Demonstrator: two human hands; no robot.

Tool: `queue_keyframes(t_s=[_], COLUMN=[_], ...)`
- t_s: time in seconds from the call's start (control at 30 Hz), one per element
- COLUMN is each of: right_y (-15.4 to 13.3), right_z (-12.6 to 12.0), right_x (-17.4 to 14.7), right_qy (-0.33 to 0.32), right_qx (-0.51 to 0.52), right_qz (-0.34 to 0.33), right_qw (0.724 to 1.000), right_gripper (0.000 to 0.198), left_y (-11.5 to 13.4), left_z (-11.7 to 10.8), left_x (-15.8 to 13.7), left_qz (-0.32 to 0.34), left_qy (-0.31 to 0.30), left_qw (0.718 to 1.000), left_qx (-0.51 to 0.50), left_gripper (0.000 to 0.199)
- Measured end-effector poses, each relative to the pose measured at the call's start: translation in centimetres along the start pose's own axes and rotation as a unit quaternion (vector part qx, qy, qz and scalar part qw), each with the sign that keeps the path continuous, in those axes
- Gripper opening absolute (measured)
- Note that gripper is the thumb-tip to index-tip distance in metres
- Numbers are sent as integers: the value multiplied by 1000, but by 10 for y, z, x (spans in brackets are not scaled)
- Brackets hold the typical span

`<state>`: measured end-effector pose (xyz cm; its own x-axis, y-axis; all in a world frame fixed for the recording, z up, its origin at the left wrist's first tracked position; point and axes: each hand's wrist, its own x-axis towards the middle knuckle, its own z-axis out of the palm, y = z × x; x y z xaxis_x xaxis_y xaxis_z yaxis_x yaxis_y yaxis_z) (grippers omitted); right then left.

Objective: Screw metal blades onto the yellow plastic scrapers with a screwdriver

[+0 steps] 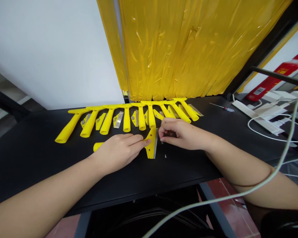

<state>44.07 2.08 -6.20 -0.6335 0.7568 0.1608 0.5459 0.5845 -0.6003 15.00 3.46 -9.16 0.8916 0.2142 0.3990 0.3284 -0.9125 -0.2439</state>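
A yellow scraper (151, 150) with a metal blade along its wide head lies on the black table. My left hand (121, 148) is closed around its handle, the thumb and fingertips pressing near the head. The handle's end sticks out on the far side of my wrist. Just right of the blade, my right hand (181, 132) hovers with its fingers curled in a pinch; what they hold, if anything, is hidden. Below those fingertips lie a tiny ring-shaped piece (162, 143) and a small screw (165, 156).
Behind my hands runs a row of yellow scraper handles (126, 119), with yellow clamp plates and blades (118, 120) between them. A screwdriver (222, 106) lies at the right. Farther right are white plastic strips (253, 117) and a red bottle (273, 77). A white cable (285, 148) crosses my right arm.
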Motion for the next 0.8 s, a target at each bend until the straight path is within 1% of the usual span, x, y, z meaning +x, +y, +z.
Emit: queue_keyframes(t_s=[0.07,0.1,0.17,0.23,0.3,0.37,0.47,0.53,0.63,0.67,0.7,0.73,0.8], right_y=[3,5,9,13,15,15,13,12,14,15,16,18,20], right_z=[11,16,24,29,33,34,36,38,40,39,37,35,25], right_x=[5,8,11,15,17,20,22,23,23,23,22,21,16], right_qy=[60,80,92,84,67,50,43,43,29,30,42,64,111], right_qx=[11,23,69,140,220,277,330,363,392,387,366,326,186], right_qz=[-16,-15,-1,17,31,39,56,80,109,108,102,90,54], right_qw=[998,996,993,986,973,959,941,927,913,915,924,939,975], right_gripper=[3,3,3,7,13,16,21,27,32,34,35,36,28], left_y=[2,3,4,5,5,5,6,6,7,6,6,5,3], left_z=[0,0,-1,-1,-1,-1,-1,-2,-2,-3,-3,-3,-4], left_x=[1,1,0,0,-1,-2,-4,-4,-3,-3,-3,-2,-2], left_qz=[9,14,24,36,44,47,48,50,43,37,28,18,-2], left_qy=[-1,-2,-3,-4,-6,-10,-8,-6,-5,-5,-5,-4,-2], left_qw=[1000,1000,999,999,998,998,998,998,998,998,999,999,1000], left_qx=[4,8,20,29,34,37,42,47,46,43,38,34,25], left_gripper=[31,32,35,38,40,43,45,45,42,40,37,34,30])
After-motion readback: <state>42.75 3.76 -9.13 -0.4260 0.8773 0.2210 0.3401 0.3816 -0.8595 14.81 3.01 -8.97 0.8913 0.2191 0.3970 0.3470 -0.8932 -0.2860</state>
